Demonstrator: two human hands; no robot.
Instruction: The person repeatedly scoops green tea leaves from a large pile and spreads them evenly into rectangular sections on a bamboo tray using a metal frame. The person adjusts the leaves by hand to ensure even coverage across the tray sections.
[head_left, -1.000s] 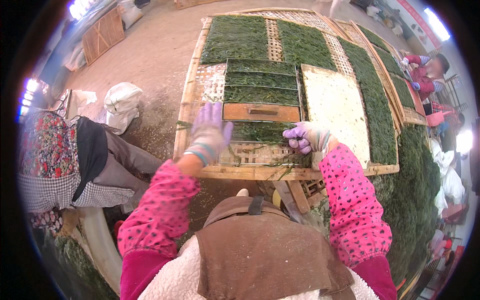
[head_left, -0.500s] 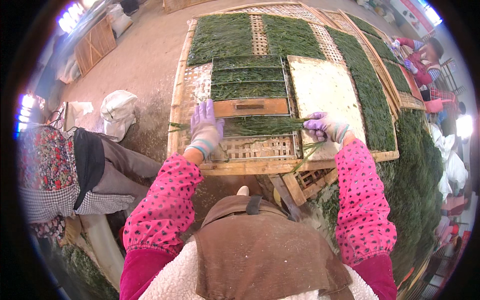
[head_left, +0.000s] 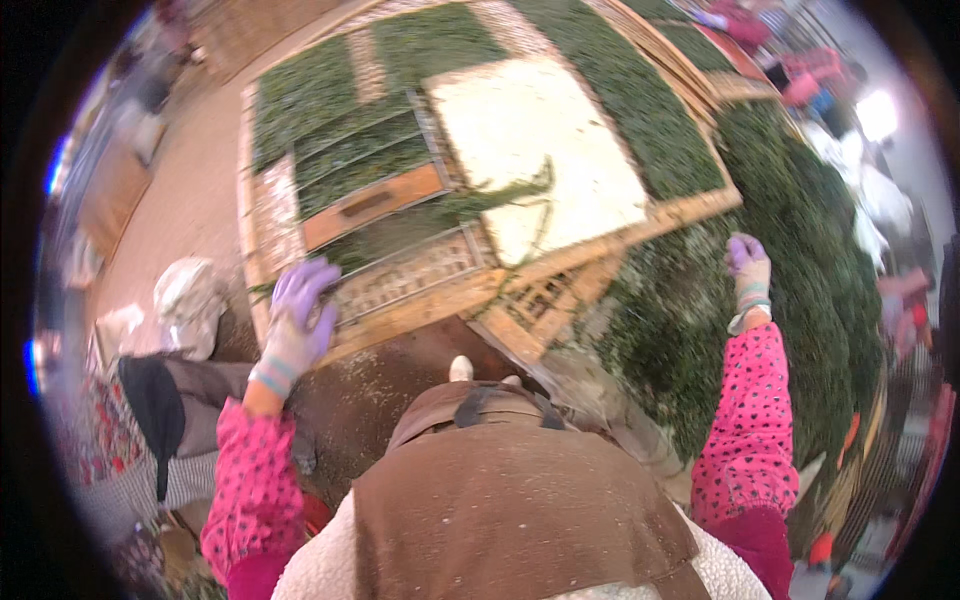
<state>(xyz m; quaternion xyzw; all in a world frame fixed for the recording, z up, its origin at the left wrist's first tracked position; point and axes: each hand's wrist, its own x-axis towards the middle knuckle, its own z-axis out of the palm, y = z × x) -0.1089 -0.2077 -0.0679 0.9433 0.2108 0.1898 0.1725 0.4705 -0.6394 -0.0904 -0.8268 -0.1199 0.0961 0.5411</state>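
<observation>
My left hand [head_left: 300, 308], in a purple-fingered glove, is at the near left corner of a wooden-framed woven rack [head_left: 420, 312]. Its fingers are extended with the thumb apart, touching the frame's edge or just above it. My right hand [head_left: 748, 272], gloved alike, hovers over a big pile of dark green seaweed-like strands [head_left: 790, 330] right of the rack. Its fingers look bent, but blur hides whether they hold anything. A thin metal frame with crossbars [head_left: 425, 125] lies on the rack, an orange-brown wooden bar [head_left: 375, 205] across it. Loose strands [head_left: 515, 190] trail onto a pale board [head_left: 540, 130].
Flat mats of green strands [head_left: 625, 90] cover the rack's far and right parts. At left, a person's grey trousers [head_left: 205, 400] are close to my left arm; a white sack [head_left: 190, 300] stands on the floor. Other people [head_left: 750, 25] are at the far right.
My right hand has let go of the strands' end and swung right over the pile. My left hand has moved off the strands to the rack's near left corner. The view has turned right.
</observation>
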